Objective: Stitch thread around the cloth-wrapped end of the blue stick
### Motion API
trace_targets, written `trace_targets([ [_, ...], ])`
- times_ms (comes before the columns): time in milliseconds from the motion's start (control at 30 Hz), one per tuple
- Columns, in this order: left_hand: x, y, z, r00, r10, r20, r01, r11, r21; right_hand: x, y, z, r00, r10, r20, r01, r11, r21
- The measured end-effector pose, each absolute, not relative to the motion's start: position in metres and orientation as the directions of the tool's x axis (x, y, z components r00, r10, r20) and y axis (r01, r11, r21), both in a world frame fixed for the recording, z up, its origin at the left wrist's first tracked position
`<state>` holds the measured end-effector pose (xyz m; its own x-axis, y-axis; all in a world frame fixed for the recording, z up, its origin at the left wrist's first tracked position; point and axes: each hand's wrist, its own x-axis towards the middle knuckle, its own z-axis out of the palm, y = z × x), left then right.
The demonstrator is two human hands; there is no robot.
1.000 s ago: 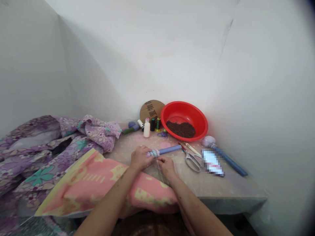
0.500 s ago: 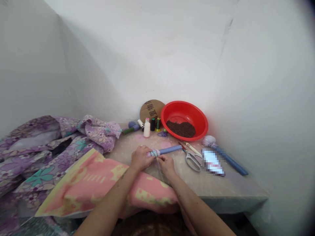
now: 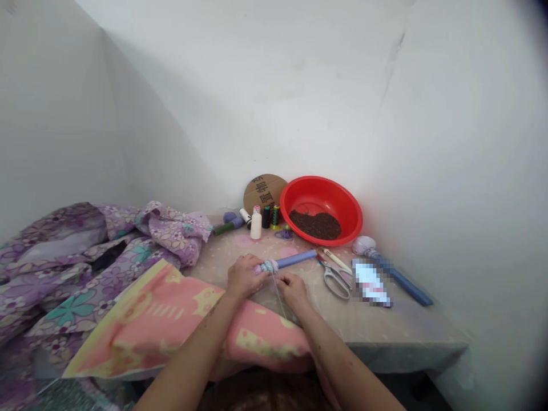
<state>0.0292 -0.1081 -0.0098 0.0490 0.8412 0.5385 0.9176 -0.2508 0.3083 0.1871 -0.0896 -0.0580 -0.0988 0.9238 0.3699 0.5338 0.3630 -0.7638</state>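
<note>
A blue stick (image 3: 297, 260) with patterned fabric wrapped round its left end (image 3: 268, 266) lies across the middle of the table. My left hand (image 3: 243, 277) is closed on the fabric-wrapped end. Just below and right of the wrap is my right hand (image 3: 293, 287), its fingers pinched together; what they hold is too small to make out. A thin pale thread (image 3: 279, 297) runs from the wrap down toward the pink and yellow cloth (image 3: 265, 337), which lies under my forearms.
Grey scissors (image 3: 336, 282), a phone-like pixelated object (image 3: 370, 283) and another blue stick (image 3: 405, 279) lie at the right. Behind stand a red basin (image 3: 353, 214) holding brown material, thread spools (image 3: 256, 224) and a cardboard disc (image 3: 261, 191). Floral fabric (image 3: 141, 251) is heaped at the left.
My right hand has shifted slightly away from the wrapped end, to the right and down. My left hand stays on the wrap.
</note>
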Motion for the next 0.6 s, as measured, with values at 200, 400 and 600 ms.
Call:
trace_targets([
  [200, 0.03, -0.109, -0.009, 0.054, 0.845, 0.531, 0.922, -0.246, 0.298, 0.184, -0.085, -0.06, -0.102, 0.925, 0.366, 0.454, 0.371, -0.81],
  [400, 0.03, -0.11, -0.01, 0.075, 0.837, 0.543, 0.924, -0.262, 0.277, 0.178, -0.08, -0.06, -0.116, 0.947, 0.299, 0.227, 0.318, -0.92],
  [600, 0.031, -0.112, -0.008, 0.092, 0.836, 0.541, 0.924, -0.275, 0.267, 0.178, -0.079, -0.056, -0.101, 0.961, 0.257, 0.19, 0.272, -0.943],
])
